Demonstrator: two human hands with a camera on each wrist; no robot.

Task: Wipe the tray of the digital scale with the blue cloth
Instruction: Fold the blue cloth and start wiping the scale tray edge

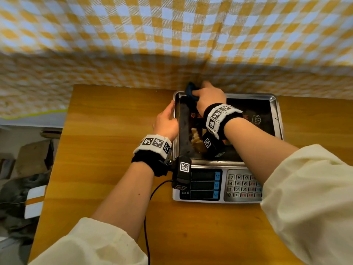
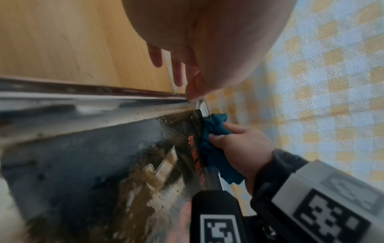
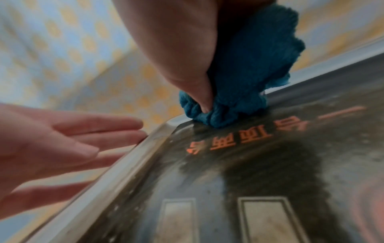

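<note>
Cloth (image 1: 191, 92) is bunched in right-hand fingers (image 3: 199, 92) and pressed into the tray's (image 1: 276, 111) far-left corner, left hand (image 1: 166, 122) laid flat-fingered against its left rim; the tray could be shifted off the scale (image 1: 204, 185) if that bracing is lost.

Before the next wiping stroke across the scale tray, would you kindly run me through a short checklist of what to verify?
1. Blue cloth held firmly: ok, the right hand has it bunched in its grip.
2. Cloth touching the tray: ok, it presses into the far left corner.
3. Tray steadied: ok, the left hand rests with straight fingers against the left rim.
4. Stroke path free: ok, nothing loose lies on the tray floor.
5. Dirt remaining: not ok, brown smears and specks still cover the floor near the left rim.
6. Scale display off or on: cannot tell.
</note>
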